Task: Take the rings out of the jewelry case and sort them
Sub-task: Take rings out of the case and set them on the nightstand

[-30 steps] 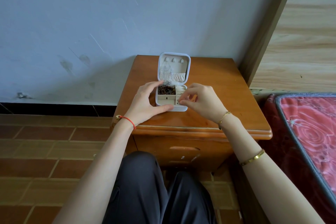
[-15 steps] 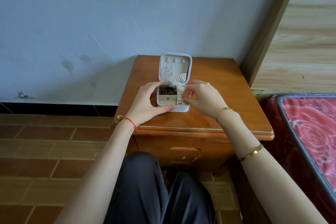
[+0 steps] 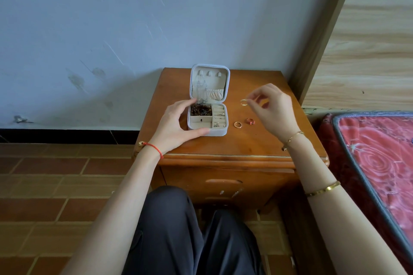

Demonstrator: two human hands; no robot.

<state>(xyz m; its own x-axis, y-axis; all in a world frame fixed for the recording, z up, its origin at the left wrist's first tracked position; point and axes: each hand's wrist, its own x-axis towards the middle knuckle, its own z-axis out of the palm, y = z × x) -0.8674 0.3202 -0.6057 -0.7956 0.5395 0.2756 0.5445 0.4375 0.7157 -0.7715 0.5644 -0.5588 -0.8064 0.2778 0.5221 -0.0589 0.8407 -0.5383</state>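
Small white padded jewelry case (image 3: 209, 118), lid upright, on glossy wooden bench (image 3: 245, 143). Left hand (image 3: 176, 126) grips its 9 o'clock side. Right hand (image 3: 271, 107), at 3 o'clock, pinches thin ring (image 3: 244, 102). Gold ring (image 3: 237, 124) and red ring (image 3: 250, 121) lie between.

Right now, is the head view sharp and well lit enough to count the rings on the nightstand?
Head view: even, soft daylight, no harsh glare; the wide-angle lens bends the edges. Two rings lie sharp on the nightstand, a gold ring and a reddish ring. A third ring at the right hand fingertips is small; the case slots are too small to count.
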